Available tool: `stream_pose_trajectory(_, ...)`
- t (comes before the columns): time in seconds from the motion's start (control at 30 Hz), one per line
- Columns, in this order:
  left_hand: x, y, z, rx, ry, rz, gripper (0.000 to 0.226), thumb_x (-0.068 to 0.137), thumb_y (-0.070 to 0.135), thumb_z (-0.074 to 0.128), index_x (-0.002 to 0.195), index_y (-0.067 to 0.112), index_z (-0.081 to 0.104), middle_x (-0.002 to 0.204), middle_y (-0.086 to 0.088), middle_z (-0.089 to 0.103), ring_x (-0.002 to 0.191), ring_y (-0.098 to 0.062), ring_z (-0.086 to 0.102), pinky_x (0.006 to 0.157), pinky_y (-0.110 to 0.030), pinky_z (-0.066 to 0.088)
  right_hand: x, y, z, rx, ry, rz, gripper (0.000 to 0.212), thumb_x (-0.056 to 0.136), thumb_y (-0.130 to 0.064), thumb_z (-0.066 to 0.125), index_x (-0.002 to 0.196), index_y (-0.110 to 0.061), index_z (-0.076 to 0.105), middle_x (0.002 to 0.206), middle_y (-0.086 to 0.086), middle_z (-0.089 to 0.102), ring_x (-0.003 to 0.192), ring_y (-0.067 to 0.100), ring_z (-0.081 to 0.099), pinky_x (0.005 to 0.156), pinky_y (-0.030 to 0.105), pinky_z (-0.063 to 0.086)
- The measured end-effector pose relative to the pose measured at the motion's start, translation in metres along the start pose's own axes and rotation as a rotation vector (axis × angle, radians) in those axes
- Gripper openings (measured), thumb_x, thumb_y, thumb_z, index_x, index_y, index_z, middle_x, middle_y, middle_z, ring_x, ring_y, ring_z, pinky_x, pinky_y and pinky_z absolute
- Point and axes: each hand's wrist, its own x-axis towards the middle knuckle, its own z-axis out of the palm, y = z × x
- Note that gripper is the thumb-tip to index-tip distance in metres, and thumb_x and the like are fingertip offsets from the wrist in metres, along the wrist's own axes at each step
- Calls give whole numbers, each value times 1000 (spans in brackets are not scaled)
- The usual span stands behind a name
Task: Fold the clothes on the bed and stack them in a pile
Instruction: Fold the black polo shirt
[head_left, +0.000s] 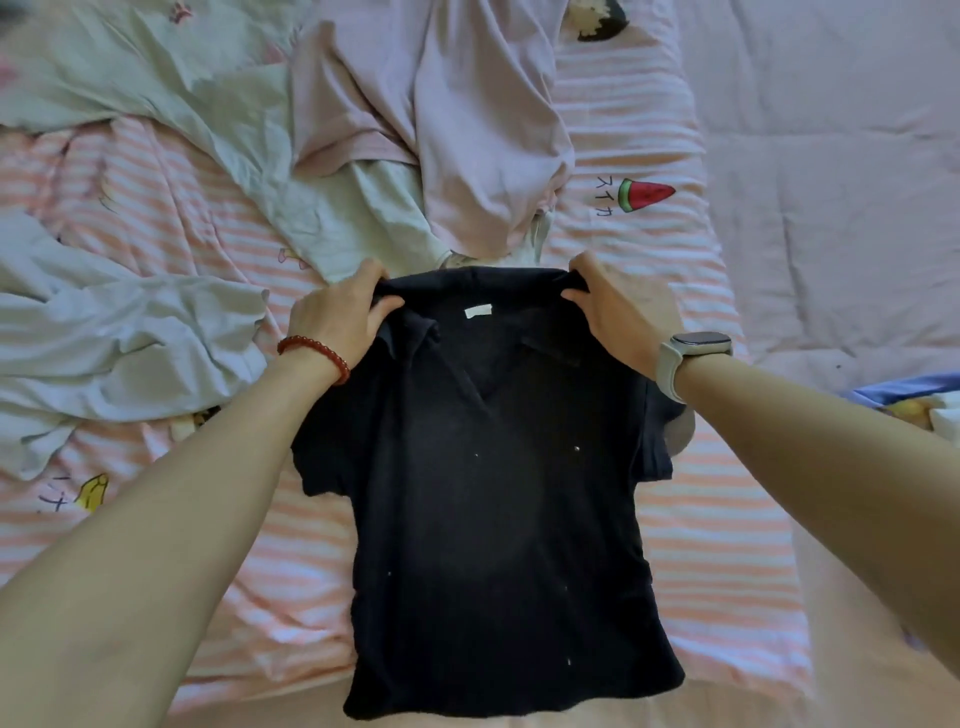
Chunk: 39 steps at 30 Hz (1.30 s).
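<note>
I count one black shirt (498, 467), one lilac garment (467, 130), two pale green garments (156, 88) (119, 332), one bracelet (317, 356), one watch (691, 353), my two hands (337, 317) (608, 312).

bed (701, 519): pink-striped fruit-print sheet | pale quilt (831, 156) right | soft light

Crumpled clothes (363, 130) crowd the far side; striped sheet (727, 545) lies bare at right.
</note>
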Motion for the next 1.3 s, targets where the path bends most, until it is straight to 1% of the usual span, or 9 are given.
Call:
stream_pose_trajectory(0.23,-1,12,-32,-55,108,95,39,89,38,55,114,9,47,99,-14,63,80,-40,60,59,-34,33,-11,-4,-31,-72,149,-99,34,97,-35,43,115,-7,50,108,12,53,75,37,56,53,34,36)
stream_pose_trajectory(0.37,-62,10,-29,-82,72,257,36,86,32,62,112,11,49,95,-13,63,71,-36,63,55,-40,46,-66,-7,-27,-29,108,-179,30,95,-31,50,109,-5,55,98,12,57,70,36,57,53,37,41)
stream_pose_trajectory(0.47,-122,12,-21,-68,112,391,31,85,35,53,107,14,46,81,-10,61,56,-27,61,41,-30,46,-118,-13,-19,-9,107,-278,25,83,-19,69,99,0,62,85,15,63,61,33,62,41,36,45)
stream_pose_trajectory(0.73,-265,28,16,-83,40,432,20,85,24,54,101,14,47,81,-12,64,57,-25,60,47,-30,51,-255,-10,24,36,-10,-416,30,69,-17,82,85,-3,61,74,13,62,51,29,58,42,30,46)
stream_pose_trajectory(0.9,-317,37,31,-21,-295,253,47,60,9,85,102,12,63,94,-16,64,72,-31,63,57,-36,50,-312,-12,43,-17,-182,-259,27,69,-11,80,90,-5,63,84,11,63,68,31,61,56,35,49)
stream_pose_trajectory(1.03,-328,34,37,65,-721,140,47,88,42,56,131,23,50,139,-4,40,126,-24,39,99,-37,35,-327,-19,55,-50,-434,-128,21,81,-14,66,101,-7,63,102,9,60,93,32,59,74,38,43)
stream_pose_trajectory(1.1,-319,36,31,-28,-651,129,33,89,37,57,116,19,64,127,-4,52,116,-25,49,92,-37,38,-324,-21,54,-52,-469,-67,19,89,-21,55,103,-11,63,104,6,58,96,29,56,76,36,36)
stream_pose_trajectory(1.2,-291,34,24,-118,-222,76,17,78,16,62,87,6,72,93,-13,64,81,-35,61,69,-42,46,-305,-26,46,65,-255,-11,7,86,-9,58,84,-6,64,81,9,58,71,32,57,59,35,38)
stream_pose_trajectory(1.3,-253,22,22,-77,-54,-191,29,85,16,59,112,6,63,115,-19,56,100,-41,51,82,-50,43,-271,-28,36,83,-19,-8,10,84,0,60,93,0,64,87,16,61,73,35,57,60,42,46)
